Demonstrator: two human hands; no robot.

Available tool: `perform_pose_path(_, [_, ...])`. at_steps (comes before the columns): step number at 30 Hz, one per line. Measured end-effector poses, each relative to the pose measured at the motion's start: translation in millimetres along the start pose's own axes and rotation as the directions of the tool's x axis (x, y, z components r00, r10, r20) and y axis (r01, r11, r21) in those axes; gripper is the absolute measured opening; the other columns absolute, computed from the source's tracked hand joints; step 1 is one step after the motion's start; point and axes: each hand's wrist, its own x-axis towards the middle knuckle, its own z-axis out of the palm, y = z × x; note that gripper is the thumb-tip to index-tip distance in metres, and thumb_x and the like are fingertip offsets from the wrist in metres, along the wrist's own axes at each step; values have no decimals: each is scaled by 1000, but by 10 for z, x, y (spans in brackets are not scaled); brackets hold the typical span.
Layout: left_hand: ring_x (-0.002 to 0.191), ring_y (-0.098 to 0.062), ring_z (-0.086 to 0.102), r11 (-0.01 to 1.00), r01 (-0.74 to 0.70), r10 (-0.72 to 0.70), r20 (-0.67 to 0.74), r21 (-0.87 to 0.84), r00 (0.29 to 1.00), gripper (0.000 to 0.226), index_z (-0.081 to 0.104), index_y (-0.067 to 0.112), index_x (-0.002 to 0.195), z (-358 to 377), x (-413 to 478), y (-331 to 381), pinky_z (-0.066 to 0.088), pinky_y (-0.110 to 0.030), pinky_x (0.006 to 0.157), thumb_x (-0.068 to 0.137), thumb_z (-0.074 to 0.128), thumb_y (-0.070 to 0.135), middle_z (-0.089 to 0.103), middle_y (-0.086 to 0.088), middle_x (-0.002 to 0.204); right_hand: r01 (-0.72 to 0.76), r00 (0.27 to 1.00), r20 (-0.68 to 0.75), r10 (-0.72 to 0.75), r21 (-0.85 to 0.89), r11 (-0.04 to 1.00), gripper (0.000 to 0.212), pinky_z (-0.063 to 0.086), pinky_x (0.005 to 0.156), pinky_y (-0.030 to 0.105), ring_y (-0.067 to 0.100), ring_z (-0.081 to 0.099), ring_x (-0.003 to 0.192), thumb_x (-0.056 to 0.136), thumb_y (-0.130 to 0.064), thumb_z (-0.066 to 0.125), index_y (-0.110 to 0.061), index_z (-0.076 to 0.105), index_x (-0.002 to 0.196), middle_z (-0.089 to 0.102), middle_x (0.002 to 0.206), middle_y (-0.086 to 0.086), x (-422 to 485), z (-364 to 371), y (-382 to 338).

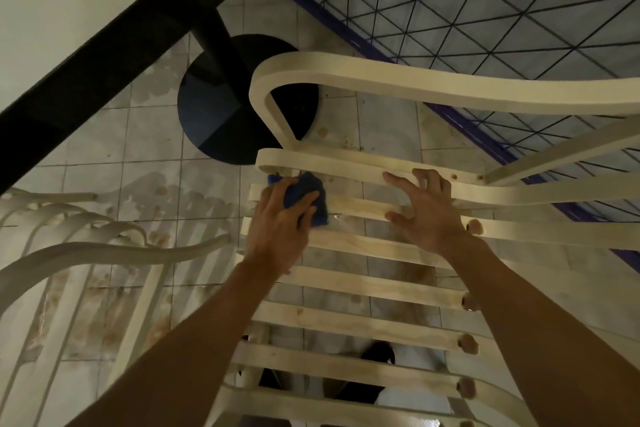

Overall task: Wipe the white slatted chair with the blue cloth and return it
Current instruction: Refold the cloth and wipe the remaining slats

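Observation:
The white slatted chair (363, 281) fills the middle and right of the view, its seat slats running across below me. My left hand (280, 229) grips the bunched blue cloth (311, 198) and holds it on the far left end of the upper slats. My right hand (427, 208) rests spread on the far slats near the front rail, fingers straight, holding nothing. Much of the cloth is hidden under my left fingers.
A black table edge (114, 42) crosses the upper left, its round black base (221, 104) on the tiled floor. A second white chair (79, 253) stands at the left. A blue wire-grid fence (485, 10) runs along the upper right. Dark shoes (377, 357) show under the slats.

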Motion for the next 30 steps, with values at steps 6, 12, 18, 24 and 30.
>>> perform_pose_path(6, [121,-36,52,987,158,-159,-31,-37,987,33,64,11,130,-234,177,-410,38,-37,106,98,60,12,52,-18,139,9,1000,-13,-10,-20,1000,71,24,115,50,28,17,136,88,-43,65,-47,27,148,20,150,7,11,41,-1])
perform_pose_path(12, [128,-31,38,988,85,-78,57,-127,995,33,70,14,122,216,136,199,29,-34,112,90,71,14,48,-11,141,23,1000,-3,-23,-78,997,71,24,115,50,29,18,137,89,-44,64,-46,25,148,19,152,8,17,49,-3])
perform_pose_path(18, [119,-12,43,983,35,-13,122,-180,992,30,72,14,118,148,243,144,30,-10,105,89,69,6,53,-10,135,13,1000,27,-12,-19,1000,72,25,114,49,28,17,137,89,-41,65,-48,24,148,18,152,5,7,-16,4])
perform_pose_path(24, [121,-18,55,978,175,-149,212,-110,966,29,72,22,119,-446,391,-484,35,-17,101,90,71,16,58,-2,136,15,1000,-1,-15,-43,999,71,25,114,49,29,17,136,89,-41,65,-47,26,148,19,152,7,23,30,9])
perform_pose_path(30, [114,-20,57,988,117,-68,391,-101,918,30,71,17,120,-260,657,-167,33,-15,92,89,72,18,63,-6,125,19,1000,-3,-19,-60,998,71,23,115,53,31,14,138,90,-38,63,-47,22,147,16,153,9,39,91,15])
